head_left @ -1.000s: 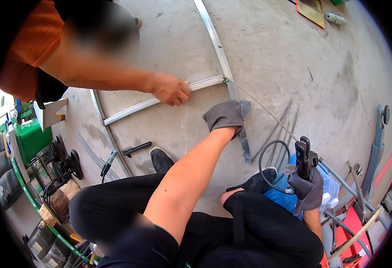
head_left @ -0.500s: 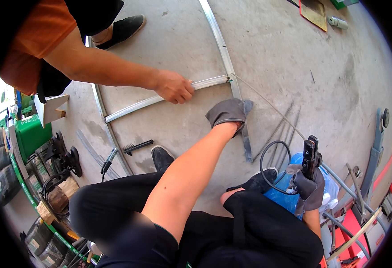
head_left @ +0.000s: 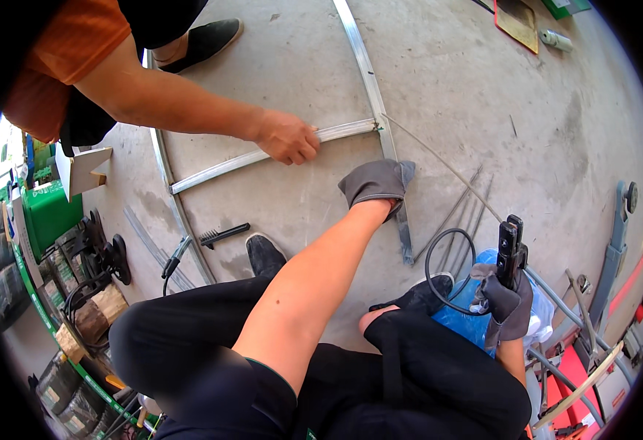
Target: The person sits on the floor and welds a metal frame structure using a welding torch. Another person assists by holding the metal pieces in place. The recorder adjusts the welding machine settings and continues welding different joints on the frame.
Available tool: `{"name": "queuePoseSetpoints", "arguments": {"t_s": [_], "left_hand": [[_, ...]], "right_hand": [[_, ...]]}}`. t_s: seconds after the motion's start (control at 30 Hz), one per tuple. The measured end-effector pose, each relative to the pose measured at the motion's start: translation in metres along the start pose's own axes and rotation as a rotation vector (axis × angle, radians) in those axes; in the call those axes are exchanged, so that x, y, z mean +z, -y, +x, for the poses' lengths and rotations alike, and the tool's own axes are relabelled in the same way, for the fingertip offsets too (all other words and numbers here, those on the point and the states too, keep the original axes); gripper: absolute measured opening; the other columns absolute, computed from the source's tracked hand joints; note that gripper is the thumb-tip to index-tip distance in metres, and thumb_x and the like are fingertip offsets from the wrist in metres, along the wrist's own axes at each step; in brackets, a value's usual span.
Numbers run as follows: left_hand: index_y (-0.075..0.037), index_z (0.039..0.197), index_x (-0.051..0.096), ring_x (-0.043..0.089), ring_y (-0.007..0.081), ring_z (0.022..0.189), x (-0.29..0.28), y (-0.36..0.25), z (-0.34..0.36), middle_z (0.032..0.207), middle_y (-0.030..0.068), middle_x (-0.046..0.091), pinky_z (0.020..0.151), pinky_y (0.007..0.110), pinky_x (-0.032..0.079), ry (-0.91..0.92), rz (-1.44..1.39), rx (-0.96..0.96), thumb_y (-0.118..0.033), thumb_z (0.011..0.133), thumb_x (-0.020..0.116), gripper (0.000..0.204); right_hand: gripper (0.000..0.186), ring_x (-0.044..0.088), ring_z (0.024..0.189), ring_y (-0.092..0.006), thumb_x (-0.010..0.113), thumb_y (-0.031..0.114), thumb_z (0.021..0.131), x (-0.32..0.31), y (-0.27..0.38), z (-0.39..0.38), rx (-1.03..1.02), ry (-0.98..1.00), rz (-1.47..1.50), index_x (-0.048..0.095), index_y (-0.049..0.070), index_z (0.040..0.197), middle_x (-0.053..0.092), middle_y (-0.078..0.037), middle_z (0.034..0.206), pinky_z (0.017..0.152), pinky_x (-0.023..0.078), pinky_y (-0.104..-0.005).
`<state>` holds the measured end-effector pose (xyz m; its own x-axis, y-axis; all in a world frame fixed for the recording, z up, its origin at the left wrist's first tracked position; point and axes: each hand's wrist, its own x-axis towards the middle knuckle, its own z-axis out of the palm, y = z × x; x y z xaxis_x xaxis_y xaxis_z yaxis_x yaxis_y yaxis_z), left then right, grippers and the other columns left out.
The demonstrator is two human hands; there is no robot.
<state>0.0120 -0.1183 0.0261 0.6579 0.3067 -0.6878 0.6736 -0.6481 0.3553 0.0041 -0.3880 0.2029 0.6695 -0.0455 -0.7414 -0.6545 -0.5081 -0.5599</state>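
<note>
Near floor's [head_left: 299, 66] left edge, pale lettering on green bin [head_left: 52, 220]. Clenching black holder [head_left: 511, 246] in right hand [head_left: 508, 301], with rod [head_left: 475, 196] now just off joint [head_left: 376, 127]; covering rail [head_left: 357, 51] with left hand [head_left: 374, 182], grip hidden, cannot tell.

Left glove [head_left: 371, 182]: grey-brown, paler at the fingertips
Right glove [head_left: 511, 306]: the same grey-brown
Rod holder [head_left: 511, 243]: black
Rod [head_left: 443, 160]: dull grey-beige
Cable [head_left: 429, 272]: dark grey, close to black from where I stand
Metal frame [head_left: 359, 51]: bright silver, with a small dark mark on the long bar
Floor [head_left: 483, 95]: pale grey, blotched with darker stains
Plastic bag [head_left: 459, 326]: vivid blue
Co-worker's sleeve [head_left: 90, 44]: burnt orange
Trousers [head_left: 439, 367]: plain black
Brush [head_left: 225, 234]: black
Bin [head_left: 52, 216]: strong green with white print
Can [head_left: 556, 40]: pale grey-green
Tray [head_left: 516, 26]: yellow-brown inside a reddish edge
</note>
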Motion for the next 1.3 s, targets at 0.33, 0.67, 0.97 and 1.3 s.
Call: {"name": "queuePoseSetpoints", "arguments": {"t_s": [0.33, 0.67, 0.97, 1.3], "left_hand": [[-0.011, 0.106, 0.082, 0.076, 0.0393, 0.102, 0.006, 0.004, -0.001, 0.107, 0.0195, 0.079, 0.081, 0.052, 0.056, -0.034, 0.033, 0.004, -0.042, 0.102, 0.050, 0.045], [-0.012, 0.106, 0.082, 0.075, 0.0395, 0.103, 0.003, 0.002, -0.002, 0.108, 0.0189, 0.079, 0.081, 0.054, 0.055, -0.033, 0.019, -0.004, -0.048, 0.103, 0.047, 0.051], [-0.012, 0.108, 0.082, 0.075, 0.0389, 0.105, 0.002, 0.000, -0.004, 0.110, 0.0184, 0.079, 0.082, 0.053, 0.055, -0.036, 0.017, -0.025, -0.045, 0.102, 0.051, 0.046], [-0.011, 0.105, 0.082, 0.075, 0.0390, 0.104, 0.012, 0.007, 0.001, 0.108, 0.0191, 0.079, 0.085, 0.050, 0.057, -0.090, 0.037, 0.033, -0.032, 0.097, 0.057, 0.034]], "right_hand": [[0.024, 0.066, 0.067, -0.0097, 0.072, 0.013, 0.085, 0.004, 0.007, -0.002, -0.015, -0.032, -0.219, 0.080, 0.004, 0.106, 0.074, -0.004, 0.078, 0.064, 0.054, -0.0293], [0.022, 0.066, 0.065, -0.0099, 0.074, 0.017, 0.085, 0.003, 0.002, 0.003, -0.026, -0.050, -0.276, 0.084, 0.010, 0.103, 0.075, -0.004, 0.076, 0.063, 0.054, -0.0294], [0.022, 0.066, 0.064, -0.0093, 0.076, 0.018, 0.085, 0.006, 0.005, 0.002, -0.015, -0.026, -0.265, 0.082, 0.008, 0.104, 0.075, -0.002, 0.077, 0.061, 0.054, -0.0288], [0.020, 0.073, 0.072, -0.0129, 0.074, 0.014, 0.087, -0.007, -0.004, 0.002, -0.531, 0.029, -0.769, 0.079, 0.003, 0.104, 0.079, -0.006, 0.083, 0.070, 0.058, -0.0309]]}}
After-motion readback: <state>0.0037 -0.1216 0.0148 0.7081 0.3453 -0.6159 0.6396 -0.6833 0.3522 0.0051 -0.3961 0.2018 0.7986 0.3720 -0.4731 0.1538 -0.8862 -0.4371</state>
